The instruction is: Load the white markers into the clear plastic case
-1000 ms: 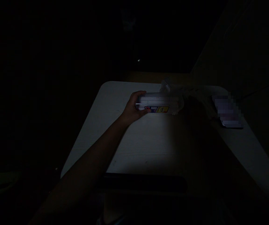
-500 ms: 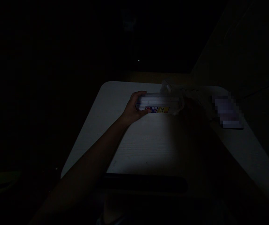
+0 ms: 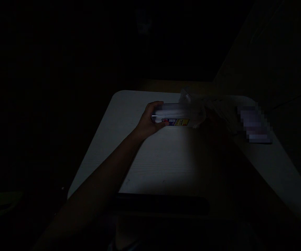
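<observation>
My left hand point(image 3: 147, 122) is wrapped round the left end of a clear plastic box point(image 3: 176, 111), its thumb along the front edge. White contents show through the box, though I cannot make out their kind. A blue and yellow label point(image 3: 175, 122) is on the side facing me. Crumpled clear plastic point(image 3: 185, 96) stands up behind the box's right part, and more surrounds its right end. Deep shadow covers my right hand point(image 3: 214, 122) beside that end; its fingers and anything in them cannot be made out.
The box is over a white table point(image 3: 161, 157) with rounded corners. A blurred-out phone-like object point(image 3: 255, 124) lies on the right side. A dark bar point(image 3: 163, 204) runs along the near edge. Surroundings are almost black, with something green point(image 3: 1, 204) at lower left.
The white contents look darker and less visible toward the box's right end. My right hand has shifted slightly in the shadow. My left hand and the box stay nearly in place.
</observation>
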Motion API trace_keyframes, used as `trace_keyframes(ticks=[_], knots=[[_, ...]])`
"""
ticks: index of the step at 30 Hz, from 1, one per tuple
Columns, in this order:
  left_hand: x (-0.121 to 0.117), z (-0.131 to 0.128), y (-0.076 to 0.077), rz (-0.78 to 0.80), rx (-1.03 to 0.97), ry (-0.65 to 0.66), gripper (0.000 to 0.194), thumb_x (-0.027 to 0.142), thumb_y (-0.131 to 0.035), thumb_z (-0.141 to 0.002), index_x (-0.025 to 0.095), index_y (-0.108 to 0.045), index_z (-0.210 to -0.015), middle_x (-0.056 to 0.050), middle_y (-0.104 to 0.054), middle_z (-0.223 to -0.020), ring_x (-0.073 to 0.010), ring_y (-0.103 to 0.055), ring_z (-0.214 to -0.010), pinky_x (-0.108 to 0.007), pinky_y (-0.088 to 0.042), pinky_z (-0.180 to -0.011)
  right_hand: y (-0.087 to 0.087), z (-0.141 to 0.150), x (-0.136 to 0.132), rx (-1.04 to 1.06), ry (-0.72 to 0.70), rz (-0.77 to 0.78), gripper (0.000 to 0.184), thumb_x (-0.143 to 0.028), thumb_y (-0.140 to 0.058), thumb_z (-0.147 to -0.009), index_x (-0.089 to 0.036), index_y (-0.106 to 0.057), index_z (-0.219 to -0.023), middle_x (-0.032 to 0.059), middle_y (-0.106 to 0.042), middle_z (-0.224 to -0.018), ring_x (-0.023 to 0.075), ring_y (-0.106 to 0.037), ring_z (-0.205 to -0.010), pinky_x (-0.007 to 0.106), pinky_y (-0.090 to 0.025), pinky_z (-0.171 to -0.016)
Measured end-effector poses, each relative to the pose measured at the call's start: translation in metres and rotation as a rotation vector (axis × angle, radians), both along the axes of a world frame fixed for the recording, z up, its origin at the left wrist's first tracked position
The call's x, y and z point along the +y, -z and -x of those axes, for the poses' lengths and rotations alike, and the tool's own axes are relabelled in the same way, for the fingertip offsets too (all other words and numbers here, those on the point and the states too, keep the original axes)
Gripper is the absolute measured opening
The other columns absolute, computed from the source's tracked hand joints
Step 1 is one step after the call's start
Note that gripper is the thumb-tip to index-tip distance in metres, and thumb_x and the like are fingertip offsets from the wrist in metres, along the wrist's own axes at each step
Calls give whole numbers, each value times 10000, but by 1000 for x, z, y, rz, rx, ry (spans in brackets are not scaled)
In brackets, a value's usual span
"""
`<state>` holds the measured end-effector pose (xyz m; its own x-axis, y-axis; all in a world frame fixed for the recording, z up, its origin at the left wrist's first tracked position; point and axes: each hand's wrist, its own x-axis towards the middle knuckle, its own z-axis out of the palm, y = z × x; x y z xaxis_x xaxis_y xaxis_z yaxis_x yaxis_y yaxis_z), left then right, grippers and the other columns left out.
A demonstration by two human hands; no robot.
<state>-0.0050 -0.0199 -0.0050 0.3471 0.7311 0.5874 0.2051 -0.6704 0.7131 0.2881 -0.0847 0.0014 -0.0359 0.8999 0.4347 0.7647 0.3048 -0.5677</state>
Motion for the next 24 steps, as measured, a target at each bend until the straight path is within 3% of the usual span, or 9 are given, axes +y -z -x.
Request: trace_keyframes(ticks=[7,15,24], knots=[[-2,-1,-2,17,-9,-7,785,615,-843,-750,275,-507,-1373,-99,-578,-1378,-289,-581,-1306,-437,-516,-1098,-12,0,-1,-1,49,30,422,-389,-466,-939,-247,-725,-1241,124,-705,-1343,349,-627,-1319,600,-477,-1164],[-2,-1,-1,68,-37,4,796,586,-874,-718,287,-516,-1363,-97,-573,-1375,-291,-579,-1293,-441,-520,-1086,-20,2,-7,-48,70,27,436,-399,-445,-958,-222,-715,-1250,139,-697,-1337,344,-636,-1283,593,-499,-1122],[-6,-2,-4,60,-33,-12,804,629,-859,-715,272,-525,-1353,-106,-587,-1364,-286,-596,-1271,-425,-536,-1063,-36,-15,-10,-143,103,3,430,-378,-429,-942,-188,-730,-1184,172,-718,-1232,339,-683,-1172,580,-540,-1042]])
